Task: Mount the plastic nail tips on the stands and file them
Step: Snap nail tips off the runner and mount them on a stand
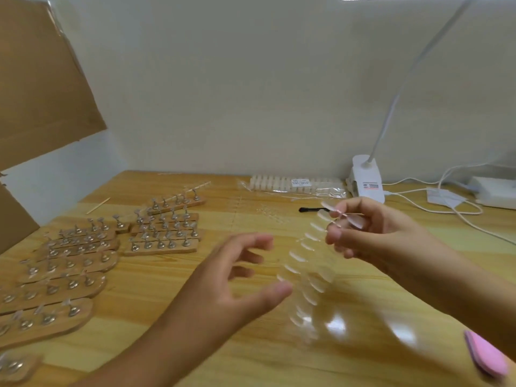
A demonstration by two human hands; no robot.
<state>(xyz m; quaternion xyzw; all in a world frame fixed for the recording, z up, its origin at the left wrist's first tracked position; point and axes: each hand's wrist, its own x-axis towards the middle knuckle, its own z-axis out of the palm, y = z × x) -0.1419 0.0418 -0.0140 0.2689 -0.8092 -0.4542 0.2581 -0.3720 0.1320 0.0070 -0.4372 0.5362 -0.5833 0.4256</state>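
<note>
We're pinching clear plastic nail-tip strip (305, 247) at top end w/ right hand (385, 236); left hand (223, 280) grip hovering open, empty. Strip prob. light, floppy, slippery, so holding by edges.

I see a small nail-craft workbench: a wood-grain desk (139, 289) pushed against a plain white wall (251, 93). Rows of wooden stands (69, 263), a bagged pack of nail tips (296, 184), a clip-on lamp (365, 180) and a pink file (487, 358) show it.

- The clear strip of nail tips (307, 275) blurs toward its lower end.
- The pink nail file (487, 358) is cut off by the right edge.
- The label print on the lamp clamp (367, 182) is too small to read.
</note>
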